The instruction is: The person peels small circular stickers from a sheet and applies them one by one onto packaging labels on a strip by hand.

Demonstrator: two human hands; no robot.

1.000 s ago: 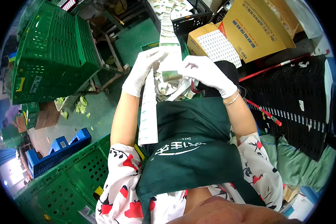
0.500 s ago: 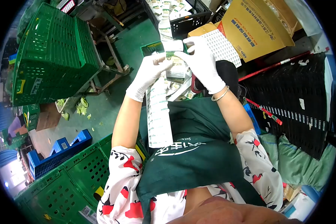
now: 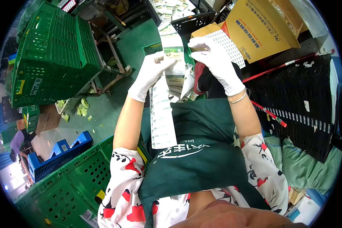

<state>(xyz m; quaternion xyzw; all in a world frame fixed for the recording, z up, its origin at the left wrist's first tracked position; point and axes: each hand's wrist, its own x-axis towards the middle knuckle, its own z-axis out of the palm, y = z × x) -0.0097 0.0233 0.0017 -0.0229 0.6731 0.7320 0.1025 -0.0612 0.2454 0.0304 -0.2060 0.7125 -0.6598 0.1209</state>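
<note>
My left hand [image 3: 149, 72], in a white glove, is closed on the edge of a long strip of green-and-white printed labels [image 3: 173, 52]. A white strip of small stickers [image 3: 161, 117] hangs below that hand over the dark green apron [image 3: 201, 133]. My right hand [image 3: 212, 57], gloved too, is raised just right of the label strip with its fingers curled and a gap between thumb and fingertips; nothing shows in it. The label strip runs up to a black crate [image 3: 195, 23] full of labels, and its lower end hangs over more labels between my legs.
Stacked green crates [image 3: 57, 57] stand at the left, with a blue crate [image 3: 60, 154] lower down. A cardboard box [image 3: 254, 32] and a white sticker sheet [image 3: 226, 47] lie upper right. Black crates [image 3: 292, 102] stand at the right. Another person [image 3: 17, 142] bends at the far left.
My right hand has come away from the label strip to the right. The strip now lies flatter, its printing showing beside my left hand. The other person at far left has moved.
</note>
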